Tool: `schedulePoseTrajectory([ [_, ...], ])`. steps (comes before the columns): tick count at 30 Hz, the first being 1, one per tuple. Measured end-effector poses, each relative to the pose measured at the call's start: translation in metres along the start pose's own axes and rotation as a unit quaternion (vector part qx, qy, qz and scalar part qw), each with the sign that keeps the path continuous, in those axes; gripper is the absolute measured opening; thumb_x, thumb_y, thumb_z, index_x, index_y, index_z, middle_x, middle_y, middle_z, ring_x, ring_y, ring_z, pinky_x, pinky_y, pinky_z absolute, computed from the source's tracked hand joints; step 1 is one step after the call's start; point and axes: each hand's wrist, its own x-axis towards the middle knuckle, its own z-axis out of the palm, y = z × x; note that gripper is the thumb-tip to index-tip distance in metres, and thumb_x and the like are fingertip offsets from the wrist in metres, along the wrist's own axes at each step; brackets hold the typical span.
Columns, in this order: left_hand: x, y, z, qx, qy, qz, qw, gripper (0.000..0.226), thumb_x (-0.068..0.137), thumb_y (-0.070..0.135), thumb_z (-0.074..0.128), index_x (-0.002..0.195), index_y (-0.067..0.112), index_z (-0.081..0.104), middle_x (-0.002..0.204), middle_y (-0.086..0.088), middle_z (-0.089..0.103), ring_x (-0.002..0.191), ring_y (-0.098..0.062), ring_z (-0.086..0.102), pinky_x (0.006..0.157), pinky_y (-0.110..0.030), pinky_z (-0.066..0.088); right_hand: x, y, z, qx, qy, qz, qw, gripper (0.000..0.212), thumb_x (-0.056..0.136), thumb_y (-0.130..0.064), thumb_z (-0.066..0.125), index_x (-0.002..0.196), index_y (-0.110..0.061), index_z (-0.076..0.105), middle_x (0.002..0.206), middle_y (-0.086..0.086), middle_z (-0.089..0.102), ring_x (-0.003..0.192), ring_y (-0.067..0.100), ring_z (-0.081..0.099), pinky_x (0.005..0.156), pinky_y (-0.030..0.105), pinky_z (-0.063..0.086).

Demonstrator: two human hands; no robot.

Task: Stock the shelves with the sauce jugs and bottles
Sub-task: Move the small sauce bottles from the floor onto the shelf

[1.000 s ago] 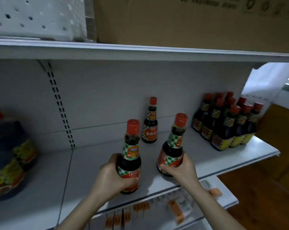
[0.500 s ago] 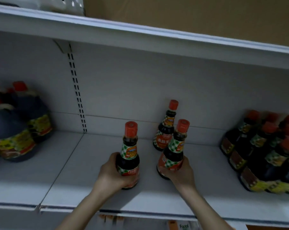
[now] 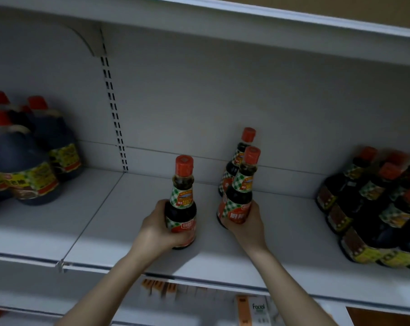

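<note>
White metal shelving fills the view. Nearest, at the bottom, a lower shelf (image 3: 199, 300) carries small boxes (image 3: 258, 309), blurred, one white and orange. Above it two bare forearms reach over the front lip of the main shelf (image 3: 128, 231), a plain white deck with a seam running back on its left.

The left hand (image 3: 154, 229) wraps its fingers round the belly of the left bottle (image 3: 181, 203), a dark sauce bottle with a red cap and a green-checked label, upright, its base seemingly on the deck. The right hand (image 3: 248, 224) grips the lower body of the right bottle (image 3: 240, 196), which leans slightly right; whether its base touches the deck I cannot tell. Just behind it stands a third bottle (image 3: 237, 165), near the back panel (image 3: 223, 102).

A cluster of bottles (image 3: 375, 208) stands at the right end, and big dark jugs (image 3: 22, 165) with yellow labels at the left, both well apart from the hands. A slotted upright (image 3: 114, 109) climbs the back panel to the upper shelf (image 3: 246, 27).

Compared with a second ago, both held bottles are deeper on the deck instead of at its front edge, the right bottle now overlaps the third, and more of the jugs shows.
</note>
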Motion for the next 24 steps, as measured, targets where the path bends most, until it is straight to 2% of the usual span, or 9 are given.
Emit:
schedulePoseTrajectory([
  [2, 0.000, -0.001, 0.000, -0.001, -0.004, 0.000, 1.000, 0.070, 0.050, 0.036, 0.080, 0.106, 0.034, 0.040, 0.091, 0.023, 0.056, 0.081, 0.007, 0.055, 0.062, -0.009, 0.043, 0.005, -0.001, 0.004, -0.004, 0.015, -0.016, 1.000, 0.057, 0.069, -0.002, 0.078, 0.094, -0.037, 0.041, 0.091, -0.027, 0.048, 0.077, -0.014, 0.049, 0.063, -0.004, 0.038],
  [5, 0.000, -0.001, 0.000, -0.002, -0.009, 0.002, 1.000, 0.073, 0.044, 0.045, 0.079, 0.104, 0.038, 0.039, 0.092, 0.024, 0.056, 0.082, 0.008, 0.056, 0.063, -0.009, 0.043, 0.010, 0.001, 0.009, 0.000, 0.030, -0.026, 0.999, 0.058, 0.067, 0.003, 0.077, 0.088, -0.038, 0.042, 0.089, -0.026, 0.049, 0.072, -0.017, 0.054, 0.061, -0.004, 0.038],
  [7, 0.001, -0.002, 0.000, -0.002, -0.008, 0.003, 1.000, 0.072, 0.044, 0.044, 0.077, 0.105, 0.037, 0.039, 0.092, 0.025, 0.056, 0.082, 0.009, 0.055, 0.063, -0.008, 0.043, 0.013, 0.007, 0.010, -0.006, 0.031, -0.030, 0.999, 0.059, 0.065, 0.003, 0.078, 0.088, -0.039, 0.045, 0.089, -0.026, 0.052, 0.074, -0.021, 0.055, 0.061, -0.004, 0.038],
  [9, 0.000, -0.002, 0.000, -0.001, -0.008, 0.004, 1.000, 0.071, 0.047, 0.040, 0.077, 0.108, 0.034, 0.039, 0.093, 0.025, 0.055, 0.082, 0.009, 0.054, 0.063, -0.007, 0.042, 0.013, 0.016, 0.011, -0.018, 0.024, -0.023, 0.999, 0.059, 0.064, -0.001, 0.080, 0.097, -0.037, 0.047, 0.094, -0.022, 0.055, 0.080, -0.014, 0.056, 0.064, -0.003, 0.039],
  [12, 0.000, -0.003, 0.000, -0.001, -0.009, 0.007, 1.000, 0.071, 0.048, 0.039, 0.076, 0.108, 0.033, 0.039, 0.093, 0.024, 0.055, 0.081, 0.009, 0.055, 0.062, -0.008, 0.043, 0.011, 0.027, 0.011, -0.029, 0.010, -0.014, 0.999, 0.059, 0.066, -0.011, 0.082, 0.116, -0.020, 0.051, 0.105, -0.009, 0.059, 0.094, 0.005, 0.058, 0.070, 0.002, 0.039],
  [15, 0.001, -0.004, 0.000, -0.001, -0.009, 0.008, 1.000, 0.072, 0.048, 0.039, 0.076, 0.110, 0.032, 0.040, 0.093, 0.023, 0.056, 0.082, 0.008, 0.055, 0.062, -0.009, 0.044, 0.012, 0.031, 0.013, -0.037, 0.029, -0.007, 0.999, 0.052, 0.061, -0.016, 0.084, 0.105, -0.019, 0.057, 0.096, -0.010, 0.062, 0.087, 0.005, 0.061, 0.069, 0.010, 0.047],
  [18, 0.001, -0.004, 0.000, -0.003, -0.010, 0.004, 1.000, 0.073, 0.048, 0.040, 0.076, 0.110, 0.033, 0.039, 0.092, 0.023, 0.056, 0.082, 0.007, 0.056, 0.062, -0.009, 0.044, 0.013, 0.036, 0.016, -0.046, 0.043, -0.009, 0.998, 0.055, 0.053, -0.034, 0.084, 0.102, -0.016, 0.063, 0.097, -0.003, 0.069, 0.088, 0.008, 0.066, 0.073, 0.028, 0.057],
  [22, 0.001, -0.006, -0.001, -0.005, -0.011, -0.001, 1.000, 0.083, 0.038, 0.052, 0.074, 0.110, 0.034, 0.039, 0.093, 0.024, 0.056, 0.082, 0.007, 0.056, 0.063, -0.009, 0.044, 0.014, 0.036, 0.016, -0.043, 0.039, -0.008, 0.998, 0.055, 0.052, -0.037, 0.077, 0.102, -0.016, 0.065, 0.096, -0.002, 0.070, 0.087, 0.007, 0.067, 0.072, 0.027, 0.057],
  [24, 0.001, -0.005, -0.001, -0.003, -0.011, 0.000, 1.000, 0.081, 0.038, 0.051, 0.074, 0.109, 0.035, 0.038, 0.092, 0.024, 0.056, 0.081, 0.007, 0.056, 0.063, -0.009, 0.043, 0.015, 0.036, 0.016, -0.042, 0.036, -0.009, 0.998, 0.054, 0.055, -0.035, 0.074, 0.103, -0.016, 0.064, 0.097, -0.001, 0.070, 0.088, 0.008, 0.066, 0.073, 0.025, 0.056],
])
